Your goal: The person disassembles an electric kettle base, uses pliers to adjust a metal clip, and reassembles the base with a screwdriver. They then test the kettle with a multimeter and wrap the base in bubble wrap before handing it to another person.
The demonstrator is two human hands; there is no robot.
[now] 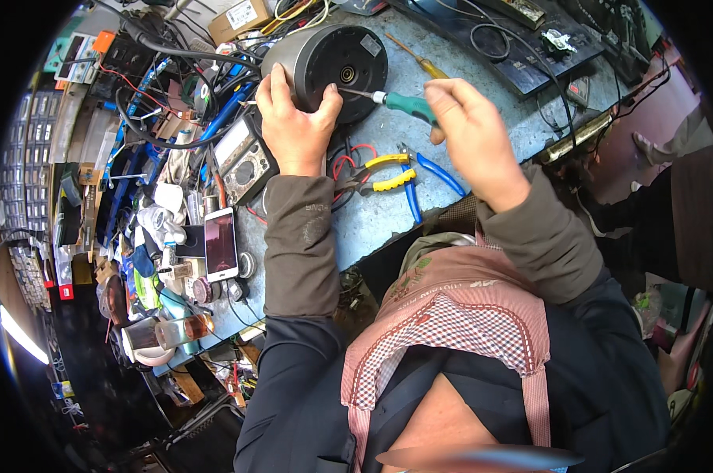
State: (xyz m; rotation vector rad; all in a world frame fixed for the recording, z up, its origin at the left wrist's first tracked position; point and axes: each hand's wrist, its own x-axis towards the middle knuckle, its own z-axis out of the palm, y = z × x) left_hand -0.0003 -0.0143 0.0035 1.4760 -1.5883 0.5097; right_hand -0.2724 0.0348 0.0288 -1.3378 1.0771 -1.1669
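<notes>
A grey metal cylinder [282, 61] with a black round end face lies on its side at the far part of the bench. My left hand [297, 130] steadies it, fingers on its side and thumb against the black face. In my right hand [479, 142] is a screwdriver [408, 106] with a green handle, gripped at the handle's rear end. Its shaft points left to the black face, below the round center fitting. Whether the tip sits in a screw is too small to tell. A yellow-handled screwdriver [427, 66] lies just beyond my right hand.
Nearer me on the bench lie yellow-handled pliers [392, 183] and a blue-handled pair [439, 174]. A multimeter [248, 165] is beside my left wrist, a white phone [221, 244] nearer. Tools and cables crowd the left; a dark panel [530, 63] with a loose cable lies far right.
</notes>
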